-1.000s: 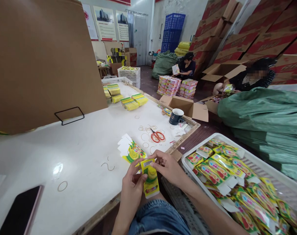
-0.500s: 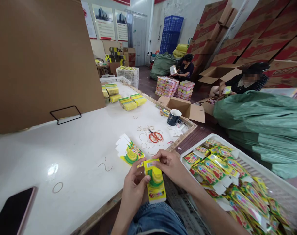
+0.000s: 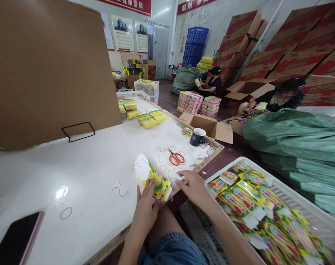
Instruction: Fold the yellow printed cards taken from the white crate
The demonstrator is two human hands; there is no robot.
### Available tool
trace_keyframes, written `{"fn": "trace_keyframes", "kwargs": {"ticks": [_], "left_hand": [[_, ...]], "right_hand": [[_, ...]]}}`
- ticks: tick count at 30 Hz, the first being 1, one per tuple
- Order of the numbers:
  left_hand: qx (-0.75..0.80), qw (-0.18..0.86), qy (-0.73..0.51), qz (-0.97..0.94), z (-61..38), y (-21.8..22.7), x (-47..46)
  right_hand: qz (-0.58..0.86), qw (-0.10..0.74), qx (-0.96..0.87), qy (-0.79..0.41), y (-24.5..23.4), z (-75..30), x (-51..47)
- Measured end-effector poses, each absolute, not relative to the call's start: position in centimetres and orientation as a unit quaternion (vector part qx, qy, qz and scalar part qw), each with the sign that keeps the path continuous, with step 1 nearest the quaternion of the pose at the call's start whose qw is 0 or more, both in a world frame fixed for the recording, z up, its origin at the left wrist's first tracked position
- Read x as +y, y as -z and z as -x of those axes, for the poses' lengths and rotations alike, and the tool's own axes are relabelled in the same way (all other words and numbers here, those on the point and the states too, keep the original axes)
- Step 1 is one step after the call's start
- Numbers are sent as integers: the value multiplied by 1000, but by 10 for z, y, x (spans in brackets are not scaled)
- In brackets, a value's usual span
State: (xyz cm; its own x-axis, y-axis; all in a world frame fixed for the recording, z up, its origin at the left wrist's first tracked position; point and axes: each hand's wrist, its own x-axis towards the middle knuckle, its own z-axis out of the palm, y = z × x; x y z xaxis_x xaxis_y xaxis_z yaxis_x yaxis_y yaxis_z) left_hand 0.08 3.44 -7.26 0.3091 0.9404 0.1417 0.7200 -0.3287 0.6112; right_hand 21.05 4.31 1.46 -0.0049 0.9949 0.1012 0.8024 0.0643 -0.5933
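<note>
Several flat yellow-and-green cartons (image 3: 159, 181) lie in a small overlapping pile near the table's front edge, white flaps pointing away from me. My left hand (image 3: 147, 200) rests on the near side of this pile, fingers stretched over the printed top and thumb by the near edge. Just right of the pile, at the wooden rim, my right hand (image 3: 195, 186) hovers with loosely bent fingers apart and nothing visible in them. Beyond it lie red-handled scissors (image 3: 176, 158) among several loose rubber bands (image 3: 163, 168).
At my right stands a white tray (image 3: 240, 159) of printed cartons. A dark mug (image 3: 197, 137) is near the table's right edge, a phone (image 3: 17, 239) at the near left. Banded carton bundles (image 3: 151, 118) lie farther back. Two people sit beyond, near boxes and a green sack (image 3: 291, 143).
The yellow carton both hands held is no longer in them. My left hand has moved onto the carton pile; my right hand has come away and loosened. The view has tilted up slightly.
</note>
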Motion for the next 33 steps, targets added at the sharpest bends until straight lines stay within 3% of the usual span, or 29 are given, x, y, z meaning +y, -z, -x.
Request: {"fn": "trace_keyframes", "kwargs": {"ticks": [5, 11, 17, 24, 29, 33], "left_hand": [[524, 225, -275, -774, -1, 71, 29], [546, 206, -456, -672, -2, 68, 29], [546, 215, -397, -706, -5, 90, 36], [569, 208, -440, -663, -5, 76, 27], [522, 370, -609, -469, -2, 45, 19], [376, 594, -617, -355, -1, 30, 14]], "right_hand": [[656, 254, -677, -214, 19, -152, 65], [671, 308, -636, -226, 14, -169, 55], [675, 279, -649, -215, 33, -151, 46], [666, 355, -590, -286, 27, -159, 42], [580, 440, -536, -427, 21, -166, 43], [499, 492, -447, -556, 13, -152, 34]]}}
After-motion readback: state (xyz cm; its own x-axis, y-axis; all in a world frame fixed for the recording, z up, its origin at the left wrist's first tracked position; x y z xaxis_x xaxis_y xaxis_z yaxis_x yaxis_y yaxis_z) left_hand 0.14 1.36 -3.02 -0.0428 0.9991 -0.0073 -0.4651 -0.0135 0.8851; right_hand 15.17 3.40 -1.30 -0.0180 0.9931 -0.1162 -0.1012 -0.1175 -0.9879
